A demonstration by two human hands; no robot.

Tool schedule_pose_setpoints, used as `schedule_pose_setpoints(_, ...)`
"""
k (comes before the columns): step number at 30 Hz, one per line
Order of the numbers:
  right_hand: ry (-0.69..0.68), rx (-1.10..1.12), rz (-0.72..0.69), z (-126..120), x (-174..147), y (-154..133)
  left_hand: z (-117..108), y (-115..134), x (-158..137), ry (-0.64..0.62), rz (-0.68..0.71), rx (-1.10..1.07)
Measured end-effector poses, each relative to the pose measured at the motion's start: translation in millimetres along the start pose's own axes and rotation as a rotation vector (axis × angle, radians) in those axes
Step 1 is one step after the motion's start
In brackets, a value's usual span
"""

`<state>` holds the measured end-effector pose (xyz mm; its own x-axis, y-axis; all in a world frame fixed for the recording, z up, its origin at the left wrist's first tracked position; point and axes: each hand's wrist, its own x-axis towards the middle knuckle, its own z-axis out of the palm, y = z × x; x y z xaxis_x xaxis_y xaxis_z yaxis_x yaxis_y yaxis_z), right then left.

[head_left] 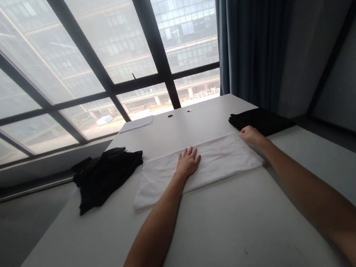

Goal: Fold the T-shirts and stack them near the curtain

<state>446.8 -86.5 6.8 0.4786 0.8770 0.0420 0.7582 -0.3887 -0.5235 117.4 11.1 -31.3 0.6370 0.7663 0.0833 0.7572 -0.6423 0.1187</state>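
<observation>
A white cloth, folded into a long rectangle, lies flat across the middle of the table. My left hand rests palm down near its centre with the fingers spread. At the far right corner of the cloth, my right hand is closed, the fingertips pinching the fabric edge. Just beyond the right hand lies a folded black cloth. A crumpled black garment is at the left, apart from both hands.
The white table stretches toward a large window. Paper sheets lie at its far left corner, and two small holes show near the far edge. A dark blue curtain hangs at the back right.
</observation>
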Motion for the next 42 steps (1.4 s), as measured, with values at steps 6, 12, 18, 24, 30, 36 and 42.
schedule_pose_setpoints(6, -0.196, 0.103, 0.237, -11, 0, 12, -13, 13, -3, -0.026, -0.020, -0.026)
schedule_pose_setpoints(12, -0.297, 0.179, 0.298, -14, -6, 2, -6, 46, -11, -0.008, 0.080, -0.067)
schedule_pose_setpoints(18, -0.307, 0.202, 0.327, -19, -10, 2, 4, 51, -13, -0.036, 0.070, -0.049)
schedule_pose_setpoints(24, -0.302, 0.249, 0.316, -19, -13, 5, 4, 49, -12, -0.028, 0.064, -0.043)
schedule_pose_setpoints(30, -0.421, 0.349, 0.235, -28, -17, 8, 4, 50, -13, -0.026, 0.061, -0.057)
schedule_pose_setpoints(36, -0.401, 0.501, 0.077, -41, -22, -2, -1, 56, -11, 0.084, 0.097, -0.184)
schedule_pose_setpoints(42, -0.317, 0.574, -0.029, -32, -37, -57, -12, 66, -3, 0.070, 0.086, -0.947)
